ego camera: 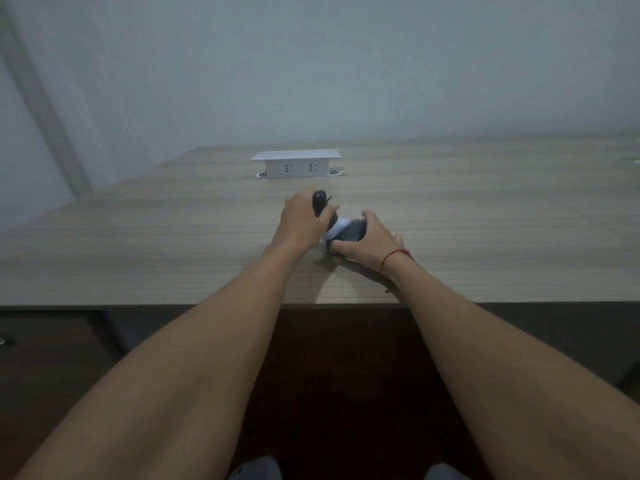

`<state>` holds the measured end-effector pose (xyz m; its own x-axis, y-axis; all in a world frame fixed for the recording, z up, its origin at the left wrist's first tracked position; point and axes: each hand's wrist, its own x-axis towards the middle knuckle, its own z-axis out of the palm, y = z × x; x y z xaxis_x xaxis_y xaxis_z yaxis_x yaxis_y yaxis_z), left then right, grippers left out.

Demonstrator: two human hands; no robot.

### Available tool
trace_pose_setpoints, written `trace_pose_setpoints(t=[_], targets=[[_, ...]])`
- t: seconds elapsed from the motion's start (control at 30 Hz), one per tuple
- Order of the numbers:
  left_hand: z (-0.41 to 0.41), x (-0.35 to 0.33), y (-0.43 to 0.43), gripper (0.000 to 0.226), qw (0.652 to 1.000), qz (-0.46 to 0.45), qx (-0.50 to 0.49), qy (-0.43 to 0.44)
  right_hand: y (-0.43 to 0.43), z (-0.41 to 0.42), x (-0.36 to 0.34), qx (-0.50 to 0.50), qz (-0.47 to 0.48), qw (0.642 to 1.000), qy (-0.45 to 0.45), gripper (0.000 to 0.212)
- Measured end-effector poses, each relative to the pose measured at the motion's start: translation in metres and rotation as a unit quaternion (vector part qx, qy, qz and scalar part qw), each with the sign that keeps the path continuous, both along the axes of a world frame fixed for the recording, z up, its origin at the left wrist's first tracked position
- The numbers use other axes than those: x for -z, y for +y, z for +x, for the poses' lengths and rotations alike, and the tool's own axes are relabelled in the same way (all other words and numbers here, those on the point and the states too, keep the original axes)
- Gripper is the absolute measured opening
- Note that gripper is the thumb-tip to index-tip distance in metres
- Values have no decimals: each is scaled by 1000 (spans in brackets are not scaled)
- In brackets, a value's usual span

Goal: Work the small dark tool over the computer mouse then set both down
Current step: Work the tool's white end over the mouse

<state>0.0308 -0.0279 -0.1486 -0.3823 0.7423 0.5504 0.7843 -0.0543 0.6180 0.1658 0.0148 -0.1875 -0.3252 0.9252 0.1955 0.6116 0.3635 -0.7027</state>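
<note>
My left hand (304, 221) is closed around a small dark tool (319, 201), whose rounded black top sticks up above my fingers; a white part (337, 227) shows below the hand, touching the mouse. The dark computer mouse (353, 233) rests on the wooden desk (173, 244) and my right hand (370, 242) grips it from the right side, covering most of it. A red string is tied round my right wrist. The two hands are close together near the desk's middle.
A white pop-up socket box (296, 164) with its lid raised stands behind the hands. The desk's front edge (138, 304) runs below my forearms, with dark drawers (52, 358) under it at left. A pale wall rises behind the desk.
</note>
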Motion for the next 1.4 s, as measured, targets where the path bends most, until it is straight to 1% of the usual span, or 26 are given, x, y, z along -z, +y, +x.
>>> trace_pose_setpoints(t=[0.07, 0.13, 0.2, 0.3, 0.33, 0.4, 0.43, 0.47, 0.53, 0.57, 0.67, 0.7, 0.73, 0.8, 0.83, 0.87, 0.93, 0.97, 1.1, 1.2, 1.23, 1.33, 1.4], targets=[[-3, 4, 1, 32, 999, -29, -25, 2, 1, -1, 1, -2, -12, 1000, -2, 108], [-3, 6, 2, 32, 1000, -8, -22, -13, 3, -3, 2, 4, -11, 1000, -10, 111], [0, 8, 2, 30, 999, 13, -10, -35, 2, -5, 1, 30, 2, 999, -11, 109], [1, 16, 2, 30, 999, -27, -24, -37, 2, -7, 0, 54, 27, 998, -23, 90], [0, 16, 3, 29, 999, -13, -27, -42, 2, -8, 0, 49, 23, 998, -27, 84], [2, 12, 3, 27, 997, 44, -18, -66, 4, -7, 0, 36, 9, 999, -28, 71], [5, 9, 4, 27, 996, 55, -9, -68, 4, -7, 0, 32, 4, 999, -31, 67], [6, 8, 5, 27, 997, 44, 0, -58, 5, -7, 0, 26, 1, 999, -32, 67], [5, 4, 8, 26, 999, -6, 1, -32, 5, -7, 1, 16, -8, 1000, -24, 67], [4, -1, 8, 25, 1000, -22, -3, -19, 6, -7, 1, 11, -9, 1000, -19, 63], [6, -13, 11, 25, 1000, -1, 16, 14, 6, -6, 3, -9, -2, 1000, -5, 46], [7, -14, 12, 27, 1000, -5, 19, 16, 5, -6, 3, -10, -2, 1000, 2, 47], [7, -11, 11, 30, 1000, -21, 16, 12, 4, -6, 2, -6, 1, 1000, 8, 53], [2, -1, 9, 29, 998, -67, -13, 8, 3, -6, 1, 7, 19, 1000, 0, 71], [-1, 4, 7, 28, 997, -70, -23, 12, 2, -6, 0, 10, 26, 1000, -4, 77], [-2, 7, 6, 27, 998, -54, -28, 11, 0, -5, -1, 11, 26, 1000, -2, 80], [-2, 11, 2, 24, 999, 10, -21, -33, -2, -5, -2, 10, 12, 1000, 9, 79], [-1, 13, 1, 22, 998, 28, -17, -55, -3, -5, -2, 12, 5, 1000, 13, 79], [-6, 22, 0, 24, 998, -24, -30, -55, -4, -6, 1, 19, -7, 999, 35, 93], [-6, 16, 3, 24, 995, 42, -29, -83, -5, -6, 0, 23, -9, 999, 43, 92], [-5, 15, 5, 26, 995, 46, -26, -85, -5, -7, 0, 23, -7, 999, 43, 91], [-5, 17, 8, 30, 998, -16, -19, -56, -5, -6, 1, 19, -2, 999, 45, 90], [-7, 15, 8, 25, 999, 1, -25, -48, -5, -6, 1, 12, 7, 999, 45, 84]])
